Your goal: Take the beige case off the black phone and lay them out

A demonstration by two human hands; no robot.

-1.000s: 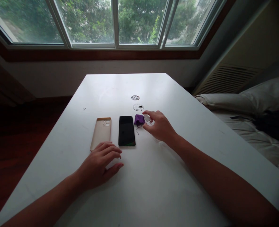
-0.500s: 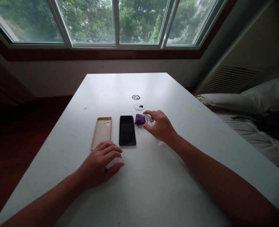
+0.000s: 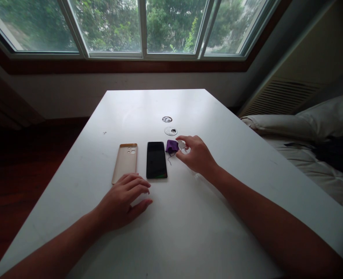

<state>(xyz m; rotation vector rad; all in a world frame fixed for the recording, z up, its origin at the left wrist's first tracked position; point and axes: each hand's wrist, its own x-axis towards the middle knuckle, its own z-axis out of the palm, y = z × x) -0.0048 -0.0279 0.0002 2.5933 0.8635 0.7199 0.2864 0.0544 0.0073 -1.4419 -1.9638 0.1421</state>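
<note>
My left hand [image 3: 127, 199] rests on the white table [image 3: 171, 240], palm down with fingers loosely spread. Its fingertips are at the lower end of a beige phone case [image 3: 125, 164], which lies with its camera cutout at the far end. A phone [image 3: 156, 159] with a dark screen lies to the right of the case. Just right of the phone sits a small purple drawstring pouch [image 3: 172, 146], its dark cord trailing toward me. My right hand [image 3: 197, 155] is beside the pouch, thumb and fingers curled round a small whitish object [image 3: 182, 145] that I cannot identify.
Two round fittings [image 3: 170, 131] are set in the tabletop beyond the pouch. Something small and clear [image 3: 197, 175] shows by my right wrist. A bed or couch with light covers [image 3: 293, 143] stands to the right. A window [image 3: 142, 29] is beyond the table.
</note>
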